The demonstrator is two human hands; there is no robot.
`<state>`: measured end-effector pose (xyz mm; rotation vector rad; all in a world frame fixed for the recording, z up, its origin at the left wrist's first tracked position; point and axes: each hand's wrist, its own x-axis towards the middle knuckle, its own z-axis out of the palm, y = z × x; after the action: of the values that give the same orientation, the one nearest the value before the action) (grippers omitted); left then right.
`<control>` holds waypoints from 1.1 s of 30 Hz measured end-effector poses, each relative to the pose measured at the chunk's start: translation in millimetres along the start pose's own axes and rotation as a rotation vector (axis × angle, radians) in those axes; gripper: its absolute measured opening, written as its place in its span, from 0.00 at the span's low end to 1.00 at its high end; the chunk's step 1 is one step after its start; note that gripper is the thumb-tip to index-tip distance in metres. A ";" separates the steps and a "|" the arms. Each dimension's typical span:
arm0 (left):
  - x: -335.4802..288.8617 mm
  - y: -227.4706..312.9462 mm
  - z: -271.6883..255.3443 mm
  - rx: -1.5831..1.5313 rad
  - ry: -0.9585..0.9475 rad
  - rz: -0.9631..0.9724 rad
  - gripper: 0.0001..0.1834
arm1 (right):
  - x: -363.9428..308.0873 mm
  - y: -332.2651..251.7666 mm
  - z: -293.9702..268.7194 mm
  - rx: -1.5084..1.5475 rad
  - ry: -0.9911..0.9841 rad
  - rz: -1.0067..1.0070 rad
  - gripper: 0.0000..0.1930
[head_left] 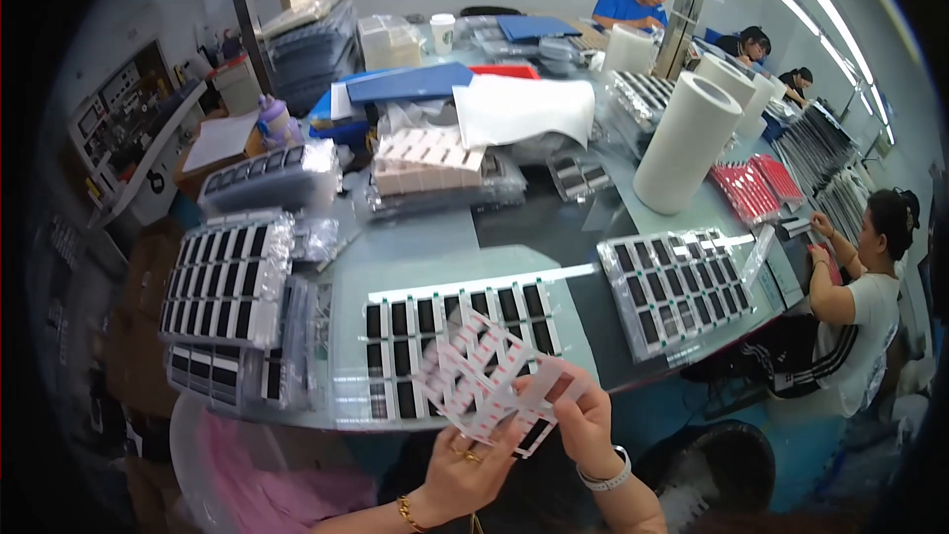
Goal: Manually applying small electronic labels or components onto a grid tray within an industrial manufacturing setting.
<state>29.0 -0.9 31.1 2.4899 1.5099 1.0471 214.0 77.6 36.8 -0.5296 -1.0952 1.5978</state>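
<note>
Above the near edge of the table, my left hand (pixel 467 467) is closed on a white die-cut sheet (pixel 476 376) with rows of red marks, blurred at its far left. My right hand (pixel 585 427) pinches a whitish piece with a reddish-brown rectangle (pixel 560 388) at the sheet's right end; whether the piece is joined to the sheet I cannot tell. A small black rectangle (pixel 535 435) shows between the hands. Just beyond them lies a tray of black strips (pixel 511 309) with white bars and green tabs, partly hidden by the sheet.
More strip trays stand stacked at left (pixel 222 277) and lie at right (pixel 677 282). White rolls (pixel 685 143), packed pale sheets (pixel 427 173) and blue folders (pixel 415 84) fill the far side. A co-worker (pixel 870 277) sits at right. A tub with pink material (pixel 252 480) stands below left.
</note>
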 end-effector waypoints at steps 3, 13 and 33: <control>-19.9 15.0 6.1 -0.078 -0.081 0.005 0.30 | -12.5 -1.3 -3.1 -0.147 0.099 0.064 0.12; 11.3 -17.9 -22.2 -0.470 -0.024 -0.153 0.36 | -36.1 -26.9 -22.8 -0.206 -0.214 0.458 0.08; -23.2 -36.2 39.3 -0.758 -0.299 -0.433 0.06 | -30.5 3.6 -71.4 -1.570 -0.002 -0.251 0.16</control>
<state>16.6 10.9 -24.6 1.6239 1.1777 0.8880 278.6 76.5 -6.3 -1.2829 -2.1851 0.2270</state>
